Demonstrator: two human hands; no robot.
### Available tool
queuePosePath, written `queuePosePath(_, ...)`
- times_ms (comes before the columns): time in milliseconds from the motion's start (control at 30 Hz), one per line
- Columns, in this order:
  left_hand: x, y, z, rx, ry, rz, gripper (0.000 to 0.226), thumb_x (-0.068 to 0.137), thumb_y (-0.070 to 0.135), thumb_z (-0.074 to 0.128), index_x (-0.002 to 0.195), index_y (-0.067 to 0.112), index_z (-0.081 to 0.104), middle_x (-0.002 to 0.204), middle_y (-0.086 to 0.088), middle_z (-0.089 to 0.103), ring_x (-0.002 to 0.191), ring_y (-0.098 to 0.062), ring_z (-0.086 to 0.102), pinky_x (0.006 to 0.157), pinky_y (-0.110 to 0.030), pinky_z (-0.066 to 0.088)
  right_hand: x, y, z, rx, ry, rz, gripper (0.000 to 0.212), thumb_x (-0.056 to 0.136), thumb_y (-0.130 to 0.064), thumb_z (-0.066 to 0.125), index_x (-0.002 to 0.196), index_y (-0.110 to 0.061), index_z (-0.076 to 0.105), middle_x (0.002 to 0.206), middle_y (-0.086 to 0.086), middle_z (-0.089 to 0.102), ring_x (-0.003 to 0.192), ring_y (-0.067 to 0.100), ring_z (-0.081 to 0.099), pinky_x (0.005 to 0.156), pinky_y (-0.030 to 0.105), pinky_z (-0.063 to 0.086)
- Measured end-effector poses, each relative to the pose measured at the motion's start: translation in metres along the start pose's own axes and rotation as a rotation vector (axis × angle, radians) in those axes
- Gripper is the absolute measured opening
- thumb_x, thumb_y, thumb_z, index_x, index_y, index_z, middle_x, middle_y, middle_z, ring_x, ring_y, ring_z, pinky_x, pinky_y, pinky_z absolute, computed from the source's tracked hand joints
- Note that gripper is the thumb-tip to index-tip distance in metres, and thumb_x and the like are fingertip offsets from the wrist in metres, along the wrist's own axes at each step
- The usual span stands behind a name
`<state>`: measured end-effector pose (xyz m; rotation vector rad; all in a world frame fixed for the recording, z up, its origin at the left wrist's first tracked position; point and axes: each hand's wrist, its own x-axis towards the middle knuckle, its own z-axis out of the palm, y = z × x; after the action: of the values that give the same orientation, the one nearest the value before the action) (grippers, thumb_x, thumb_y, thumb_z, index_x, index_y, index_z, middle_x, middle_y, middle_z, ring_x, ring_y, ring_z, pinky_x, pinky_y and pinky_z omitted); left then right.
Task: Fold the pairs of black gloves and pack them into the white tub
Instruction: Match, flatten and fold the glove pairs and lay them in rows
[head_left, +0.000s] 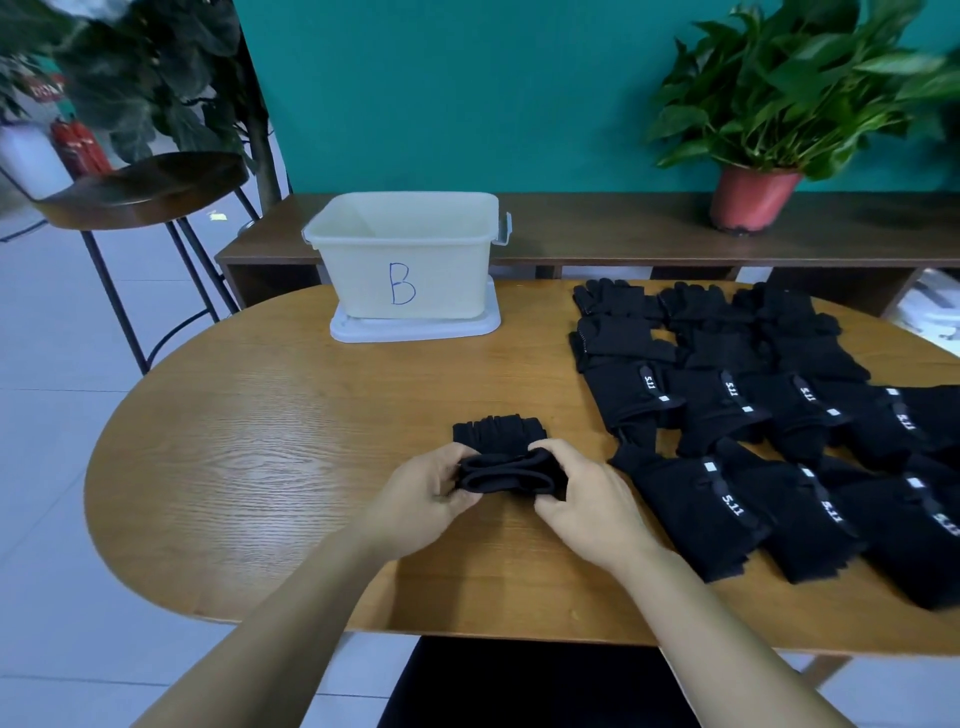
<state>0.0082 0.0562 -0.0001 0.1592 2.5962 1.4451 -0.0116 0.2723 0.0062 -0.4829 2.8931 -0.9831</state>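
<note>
oval wooden table (249, 467) with a glossy grain, standing on pale grey floor tiles (47, 405). behind it a low dark wood bench (597, 228) runs along a teal wall (467, 78). a green plant in a red-brown pot (753, 200) sits on the bench to the right. off to the left there's a dark wooden stool (140, 187) on thin black legs, a big dark-leaved plant (156, 78) behind it, and something red (78, 145) by the floor back there, maybe fire extinguishers, it's too blurry to call.

the white tub (405, 270) is at the far edge of the table, left of centre, with a blue "b" drawn on its front. it stands on a flat white piece (415, 330) that sticks out around its base.

the whole right side of the table is covered with black gloves (753, 415), laid flat in overlapping rows, with small white tags and "5.11" labels showing on the cuffs. nothing lies between the hands and the tub, just bare wood.

near the front edge in the middle, both hands are on one folded pair (498, 457). the left hand (421, 488) pinches the left end of the rolled cuff part and the right hand (587, 493) grips the right end, fingers curled round the fabric. the glove fingers poke out flat on the table just beyond the hands, pointing toward the tub.
</note>
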Motion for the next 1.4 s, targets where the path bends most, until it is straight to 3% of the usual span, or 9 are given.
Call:
queuePosePath(200,-0.003,-0.008,0.003,-0.031,0.088,-0.026,0.029,0.097,0.021,0.063,0.115,0.043,0.061,0.109,0.018,0.072,0.113,-0.001,0.063,0.107,-0.042,0.046,-0.001,0.003,0.002,0.040,0.011,0.049,0.013,0.095,-0.026,0.059,0.107,-0.029,0.060,0.086,-0.006,0.064,0.075,0.011,0.058,0.068,0.037,0.052)
queuePosePath(333,-0.003,-0.010,0.014,-0.036,0.238,-0.001,0.020,0.097,0.028,0.063,0.114,0.038,0.065,0.107,0.020,0.072,0.108,0.000,0.065,0.100,-0.040,0.052,-0.003,0.004,0.007,0.105,0.121,0.087,0.009,0.096,-0.031,0.060,0.103,-0.028,0.064,0.074,-0.006,0.065,0.057,0.010,0.054,0.061,0.035,0.051)
queuePosePath(567,0.026,-0.010,0.014,0.093,0.382,-0.009,0.055,0.086,0.076,0.037,0.104,0.030,0.061,0.092,0.007,0.072,0.087,-0.016,0.069,0.082,-0.049,0.056,0.021,-0.007,0.008,-0.001,0.195,0.175,0.027,0.100,-0.044,0.047,0.103,-0.021,0.060,0.087,-0.002,0.068,0.078,0.019,0.063,0.071,0.037,0.052)
queuePosePath(800,0.047,0.003,0.012,0.256,0.422,-0.128,0.020,0.100,0.041,0.051,0.103,0.025,0.061,0.076,0.006,0.066,0.074,-0.018,0.064,0.077,-0.049,0.054,0.049,-0.009,0.013,-0.075,0.158,0.278,0.028,0.101,-0.045,0.046,0.110,-0.022,0.060,0.103,-0.003,0.070,0.092,0.020,0.065,0.074,0.033,0.051)
queuePosePath(900,0.047,0.002,0.015,0.263,0.466,-0.146,0.036,0.099,0.037,0.055,0.133,0.026,0.054,0.067,0.011,0.056,0.072,-0.015,0.059,0.089,-0.052,0.050,0.052,-0.009,0.016,-0.064,0.170,0.311,0.028,0.100,-0.047,0.048,0.117,-0.026,0.055,0.104,-0.006,0.068,0.092,0.017,0.064,0.072,0.031,0.046)
queuePosePath(1000,0.046,0.001,0.019,0.363,0.492,-0.180,0.043,0.100,0.039,0.053,0.140,0.027,0.042,0.062,0.011,0.053,0.071,-0.011,0.057,0.101,-0.041,0.040,0.054,-0.013,0.019,-0.076,0.186,0.330,0.025,0.099,-0.046,0.050,0.113,-0.027,0.047,0.093,-0.009,0.065,0.079,0.015,0.060,0.069,0.030,0.044)
queuePosePath(1167,0.042,0.004,0.018,0.347,0.587,-0.098,0.036,0.094,0.032,0.063,0.125,0.023,0.048,0.098,0.014,0.054,0.104,-0.015,0.055,0.094,-0.038,0.038,0.050,-0.016,0.022,-0.035,0.285,0.327,0.026,0.093,-0.042,0.058,0.110,-0.025,0.047,0.103,-0.009,0.055,0.097,0.014,0.054,0.078,0.029,0.041)
queuePosePath(1300,0.039,0.013,0.027,0.435,0.599,0.053,0.031,0.092,0.022,0.064,0.123,0.017,0.062,0.126,-0.002,0.054,0.120,-0.023,0.047,0.099,-0.039,0.036,0.049,-0.022,0.018,-0.149,0.527,-0.039,0.019,0.085,-0.016,0.065,0.103,-0.020,0.062,0.111,-0.003,0.057,0.105,0.019,0.051,0.087,0.034,0.039)
queuePosePath(1400,0.038,0.020,0.036,0.504,0.464,-0.019,0.042,0.099,0.018,0.050,0.141,0.013,0.051,0.151,-0.008,0.043,0.137,-0.029,0.038,0.108,-0.038,0.031,0.053,-0.020,0.016,-0.359,0.254,-0.250,0.033,0.088,-0.005,0.058,0.118,-0.018,0.066,0.131,0.003,0.058,0.128,0.025,0.047,0.101,0.041,0.039)
